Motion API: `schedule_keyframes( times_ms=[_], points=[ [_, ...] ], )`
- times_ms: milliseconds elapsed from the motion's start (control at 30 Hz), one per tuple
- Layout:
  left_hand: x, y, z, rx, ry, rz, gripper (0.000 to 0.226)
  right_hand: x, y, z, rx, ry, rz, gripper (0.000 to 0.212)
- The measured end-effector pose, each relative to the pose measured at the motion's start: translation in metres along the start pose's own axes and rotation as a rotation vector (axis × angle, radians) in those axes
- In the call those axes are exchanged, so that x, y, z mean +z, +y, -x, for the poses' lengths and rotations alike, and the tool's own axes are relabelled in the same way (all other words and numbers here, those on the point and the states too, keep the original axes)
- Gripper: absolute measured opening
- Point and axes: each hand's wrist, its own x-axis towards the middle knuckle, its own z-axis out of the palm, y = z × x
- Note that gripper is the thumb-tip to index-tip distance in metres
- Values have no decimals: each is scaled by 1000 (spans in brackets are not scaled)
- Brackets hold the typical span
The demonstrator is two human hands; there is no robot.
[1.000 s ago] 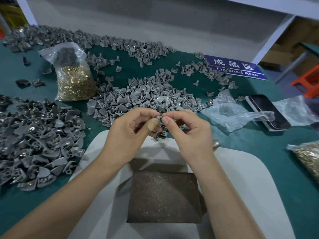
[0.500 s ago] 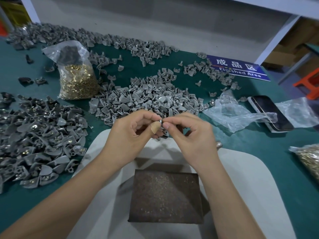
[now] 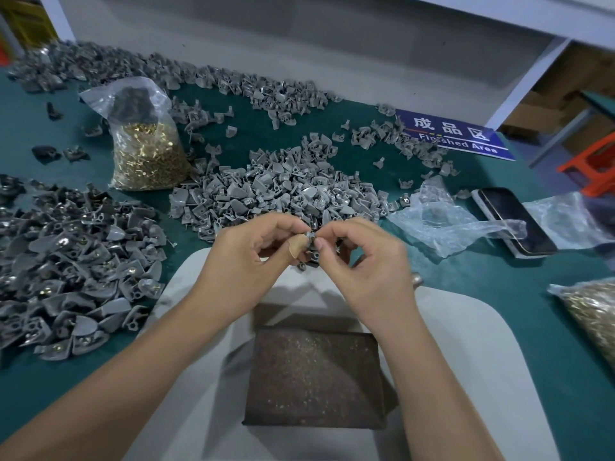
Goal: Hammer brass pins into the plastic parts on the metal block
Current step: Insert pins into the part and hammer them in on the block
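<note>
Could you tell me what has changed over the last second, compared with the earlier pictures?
Very little. Both hands have stayed together above the far edge of the metal block: the left hand and the right hand still pinch the same small grey plastic part between their fingertips, having only shifted slightly. Nothing was picked up or let go. The block's top is still bare, and the piles of parts, the bag of brass pins and the phone lie as before.

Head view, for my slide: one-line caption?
Both hands pinch a grey plastic part above the metal block.
</note>
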Motion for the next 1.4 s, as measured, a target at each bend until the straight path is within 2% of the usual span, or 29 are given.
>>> schedule_keyframes(
  times_ms=[167, 400, 600, 833, 1133, 1333, 1400],
  points=[
    [-1, -1, 0, 49, -43, -93, 11, -2, 1, 0, -12, -52, 17, 10],
    [-5, 5, -3, 162, -72, -214, 12, -2, -8, 1, -129, -19, 129, 12],
    [-1, 6, -1, 59, -2, -17, 12, 0, -12, 2, 37, 12, -146, 12],
    [5, 7, 1, -2, 66, 142, 9, 1, -19, 2, 139, 12, -303, 18],
    [5, 9, 3, -16, 39, 108, 12, -4, -19, 3, 156, -35, -287, 17],
    [1, 23, 2, -74, -39, 95, 17, -5, -27, 8, 135, 68, -235, 21],
    [1, 29, 9, -64, -63, 78, 14, -13, -30, 18, 99, 41, -209, 16]
  ],
)
